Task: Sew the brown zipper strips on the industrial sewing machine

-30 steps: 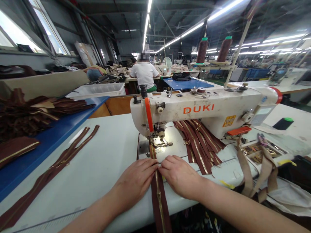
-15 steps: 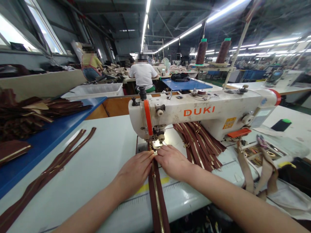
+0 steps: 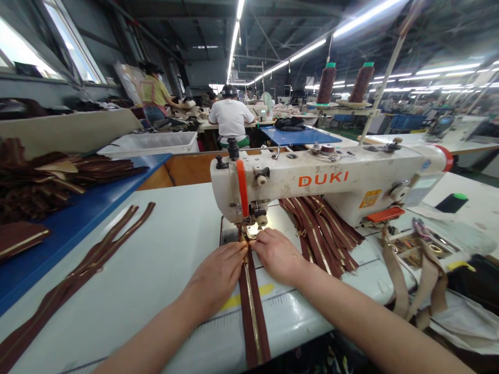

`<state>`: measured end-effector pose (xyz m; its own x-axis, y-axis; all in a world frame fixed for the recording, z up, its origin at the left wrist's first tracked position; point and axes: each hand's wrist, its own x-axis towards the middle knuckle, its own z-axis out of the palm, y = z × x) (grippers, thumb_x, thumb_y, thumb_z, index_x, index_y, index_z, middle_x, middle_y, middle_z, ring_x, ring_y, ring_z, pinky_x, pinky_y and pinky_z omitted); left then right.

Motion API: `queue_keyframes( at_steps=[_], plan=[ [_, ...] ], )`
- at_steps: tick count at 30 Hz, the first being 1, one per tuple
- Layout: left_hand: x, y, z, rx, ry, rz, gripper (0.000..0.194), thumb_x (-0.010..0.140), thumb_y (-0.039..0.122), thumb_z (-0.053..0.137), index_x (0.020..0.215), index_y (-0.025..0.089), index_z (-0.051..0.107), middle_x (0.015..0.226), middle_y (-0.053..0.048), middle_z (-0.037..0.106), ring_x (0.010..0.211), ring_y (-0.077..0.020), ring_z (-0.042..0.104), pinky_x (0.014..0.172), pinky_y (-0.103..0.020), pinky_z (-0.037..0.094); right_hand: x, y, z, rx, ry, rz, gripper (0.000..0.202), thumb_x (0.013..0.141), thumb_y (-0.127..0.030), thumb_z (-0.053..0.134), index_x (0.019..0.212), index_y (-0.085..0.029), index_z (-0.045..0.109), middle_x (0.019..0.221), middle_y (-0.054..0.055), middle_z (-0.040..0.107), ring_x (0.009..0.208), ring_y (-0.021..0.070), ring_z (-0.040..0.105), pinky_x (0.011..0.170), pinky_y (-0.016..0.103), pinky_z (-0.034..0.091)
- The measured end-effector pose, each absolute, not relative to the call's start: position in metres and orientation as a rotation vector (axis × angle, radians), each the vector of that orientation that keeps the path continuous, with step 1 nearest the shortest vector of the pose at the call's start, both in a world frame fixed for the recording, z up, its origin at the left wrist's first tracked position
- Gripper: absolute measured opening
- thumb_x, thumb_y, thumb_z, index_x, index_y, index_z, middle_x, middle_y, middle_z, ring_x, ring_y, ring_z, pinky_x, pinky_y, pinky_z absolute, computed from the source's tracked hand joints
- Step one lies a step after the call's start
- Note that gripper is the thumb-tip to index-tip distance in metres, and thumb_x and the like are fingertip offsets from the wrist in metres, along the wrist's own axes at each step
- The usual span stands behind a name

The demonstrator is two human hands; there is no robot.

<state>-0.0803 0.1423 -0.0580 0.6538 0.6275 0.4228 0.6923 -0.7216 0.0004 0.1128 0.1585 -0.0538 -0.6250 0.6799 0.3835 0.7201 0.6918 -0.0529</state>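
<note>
A brown zipper (image 3: 252, 306) with gold teeth runs from under the needle area of the white sewing machine (image 3: 280, 174) down over the table's front edge. My left hand (image 3: 221, 267) pinches its left side close to the presser foot, fingertips together. On the other side, my right hand (image 3: 277, 254) has its fingers closed on the zipper's right edge, just in front of the foot. The fingertips of both hands nearly meet, and they partly hide the zipper there. A small light shines on the metal plate beside the foot.
More brown zippers (image 3: 319, 234) lie under the machine arm. Joined zipper strips (image 3: 89, 262) stretch across the left of the table. A tray of metal parts (image 3: 424, 246) stands at right, with a thread cone (image 3: 451, 203) behind it. Two co-workers are farther back.
The zipper's lower end has drawn up slightly toward the machine. My hands stay close to the foot, the right fingers slightly shifted. The view has moved a little, and a distant co-worker has turned.
</note>
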Motion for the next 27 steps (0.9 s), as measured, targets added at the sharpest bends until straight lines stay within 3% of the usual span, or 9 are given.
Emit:
queue_keyframes(
  at_steps=[11,15,18,20,22,25,27],
  plan=[
    [-0.077,0.142,-0.053,-2.727,-1.183,-0.633,0.034,0.095,0.024,0.034,0.113,0.012,0.060,0.116,-0.012,0.064,0.109,-0.0228,0.058,0.096,-0.043,0.046,0.113,0.156,-0.051,-1.117,-2.503,-0.102,0.017,0.088,-0.013,0.049,0.094,-0.016,0.065,0.084,0.005,0.059,0.084,0.0196,0.049,0.075,0.030,0.040],
    [-0.089,0.116,-0.047,-2.717,-1.227,-0.589,0.035,0.092,0.035,0.045,0.115,0.012,0.059,0.117,-0.012,0.064,0.109,-0.0252,0.058,0.094,-0.044,0.048,0.113,0.152,-0.051,-1.108,-2.481,-0.079,0.018,0.084,-0.010,0.051,0.091,-0.016,0.067,0.085,0.006,0.061,0.084,0.0196,0.050,0.076,0.030,0.041],
    [-0.103,0.083,-0.044,-2.709,-1.246,-0.537,0.047,0.085,0.043,0.056,0.122,0.015,0.055,0.123,-0.013,0.061,0.111,-0.0268,0.057,0.093,-0.042,0.050,0.112,0.150,-0.053,-1.090,-2.441,-0.050,0.023,0.082,-0.006,0.050,0.093,-0.016,0.068,0.083,0.006,0.061,0.084,0.0196,0.051,0.076,0.030,0.042],
    [-0.108,0.061,-0.045,-2.685,-1.281,-0.502,0.050,0.081,0.038,0.061,0.125,0.015,0.052,0.126,-0.013,0.058,0.112,-0.0273,0.057,0.093,-0.041,0.050,0.112,0.149,-0.055,-1.054,-2.432,-0.025,0.024,0.082,-0.006,0.049,0.093,-0.017,0.068,0.083,0.006,0.061,0.084,0.0197,0.052,0.077,0.031,0.043],
    [-0.108,0.044,-0.047,-2.638,-1.334,-0.472,0.046,0.078,0.021,0.057,0.123,0.013,0.053,0.126,-0.013,0.058,0.112,-0.0272,0.056,0.094,-0.041,0.049,0.112,0.147,-0.057,-1.031,-2.424,0.009,0.025,0.082,-0.006,0.048,0.092,-0.017,0.068,0.084,0.007,0.061,0.085,0.0201,0.052,0.078,0.031,0.044],
    [-0.112,0.032,-0.047,-2.581,-1.476,-0.429,0.042,0.070,0.001,0.047,0.107,0.013,0.062,0.114,-0.012,0.065,0.105,-0.0250,0.059,0.093,-0.039,0.049,0.111,0.136,-0.059,-1.010,-2.410,0.076,0.025,0.084,-0.006,0.046,0.091,-0.018,0.067,0.084,0.007,0.061,0.086,0.0209,0.053,0.080,0.033,0.044],
    [-0.126,0.037,-0.040,-2.520,-1.694,-0.456,0.040,0.066,-0.003,0.045,0.094,0.017,0.066,0.101,-0.007,0.069,0.096,-0.0216,0.063,0.089,-0.034,0.050,0.110,0.127,-0.059,-0.984,-2.422,0.131,0.025,0.085,-0.006,0.045,0.088,-0.018,0.067,0.083,0.006,0.060,0.084,0.0205,0.053,0.078,0.033,0.044]
  ],
)
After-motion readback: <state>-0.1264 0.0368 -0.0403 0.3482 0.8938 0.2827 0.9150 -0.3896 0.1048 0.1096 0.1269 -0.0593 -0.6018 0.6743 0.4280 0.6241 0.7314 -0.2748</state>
